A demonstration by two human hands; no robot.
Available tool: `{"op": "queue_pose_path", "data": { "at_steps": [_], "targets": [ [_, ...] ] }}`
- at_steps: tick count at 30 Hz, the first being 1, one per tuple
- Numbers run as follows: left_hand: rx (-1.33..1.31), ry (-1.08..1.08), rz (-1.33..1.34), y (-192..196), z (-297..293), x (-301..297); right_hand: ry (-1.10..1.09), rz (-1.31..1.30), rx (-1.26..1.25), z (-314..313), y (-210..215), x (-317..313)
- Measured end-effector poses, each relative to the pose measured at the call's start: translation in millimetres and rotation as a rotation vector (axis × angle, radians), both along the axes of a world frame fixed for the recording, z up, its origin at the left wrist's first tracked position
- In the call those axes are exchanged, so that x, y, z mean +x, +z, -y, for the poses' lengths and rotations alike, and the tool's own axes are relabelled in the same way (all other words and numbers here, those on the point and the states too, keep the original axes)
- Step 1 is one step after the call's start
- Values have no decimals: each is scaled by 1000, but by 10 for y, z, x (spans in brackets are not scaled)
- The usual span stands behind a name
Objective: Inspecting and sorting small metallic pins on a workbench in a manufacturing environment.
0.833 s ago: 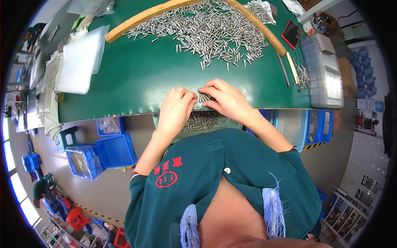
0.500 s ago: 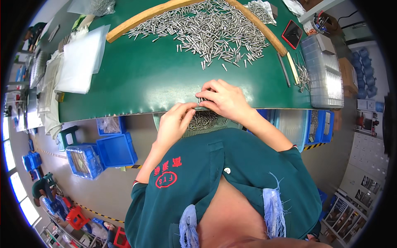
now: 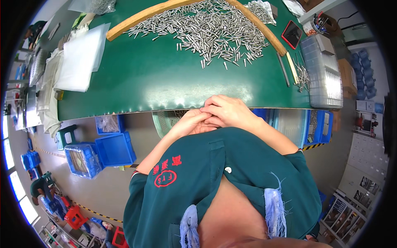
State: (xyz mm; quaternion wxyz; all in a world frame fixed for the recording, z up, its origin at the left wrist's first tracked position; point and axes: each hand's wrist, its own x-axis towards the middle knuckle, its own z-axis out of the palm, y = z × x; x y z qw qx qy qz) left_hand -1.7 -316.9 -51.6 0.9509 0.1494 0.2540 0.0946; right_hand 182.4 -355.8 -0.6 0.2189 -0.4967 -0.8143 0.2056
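Observation:
At the table's front edge my two hands meet, fingertips touching. My left hand [image 3: 193, 123] has its fingers curled, palm partly turned up, over a pale green basket [image 3: 159, 124]. Above and across it lies my right hand [image 3: 228, 110], its fingers bent down onto the left fingers. Whatever they hold, if anything, is hidden between them. Small metal pins lie in the basket, mostly covered by my hands. A wide heap of similar silvery pins [image 3: 215, 35] spreads over the far part of the green table [image 3: 132, 82].
Curved wooden strips [image 3: 144, 18] border the heap. Plastic sheets [image 3: 76, 62] lie at the left. On the right are a red-edged phone [image 3: 292, 34], a thin metal bar [image 3: 283, 69] and a clear plastic case [image 3: 326, 89]. Blue bins [image 3: 115, 149] stand on the floor at left.
Both hands have come back from the tabletop toward my body and closed together over the table's edge. The small pins visible between my fingers before are now out of sight.

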Motion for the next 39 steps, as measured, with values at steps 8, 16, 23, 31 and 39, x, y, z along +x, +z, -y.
{"op": "queue_pose_path", "data": {
  "at_steps": [8,16,23,31,39],
  "targets": [
    [444,-148,-269,268,-94,-91,-80,-378,-345,-76,130,82],
    [627,-96,-288,565,-192,-104,-79,-568,-350,-156,161,76],
    [623,-107,-274,547,-196,-111,-86,-662,-440,-178,193,92],
    [655,-117,-281,575,-215,-103,-71,-669,-398,-195,175,71],
    [733,-195,-392,485,-233,-90,-26,-341,-134,-171,100,-15]
  ]
}}
